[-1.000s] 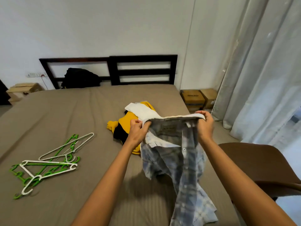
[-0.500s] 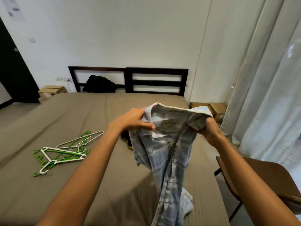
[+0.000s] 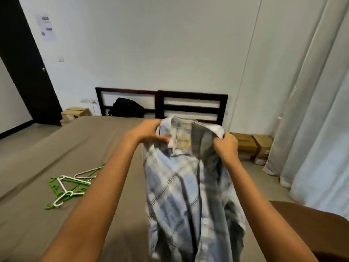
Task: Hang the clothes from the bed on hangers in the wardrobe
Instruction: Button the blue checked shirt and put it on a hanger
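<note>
A blue checked shirt (image 3: pixel 185 186) was held up over the bed (image 3: pixel 56 148), in the middle of the view. Its collar was gripped by the left hand (image 3: pixel 145 132) at the left side and by the right hand (image 3: pixel 225 146) at the right side — both hands were closed on the cloth. The rest of the shirt hung down loose.

The task looked only just begun. No hanger was in the shirt yet. A heap of green and white hangers (image 3: pixel 69 184) lay untouched on the bed, left of the shirt and well apart from it. One would have to be put inside the shirt and carried to the wardrobe — which was not seen. Whether other clothes lay behind the shirt could not be told.

The bed was covered with a plain brown sheet. A dark headboard (image 3: pixel 192 95) and a black bag (image 3: pixel 126 107) were seen at the far end, by a white wall. A dark door (image 3: pixel 24 63) was at the far left, pale curtains (image 3: pixel 321 129) at the right.
</note>
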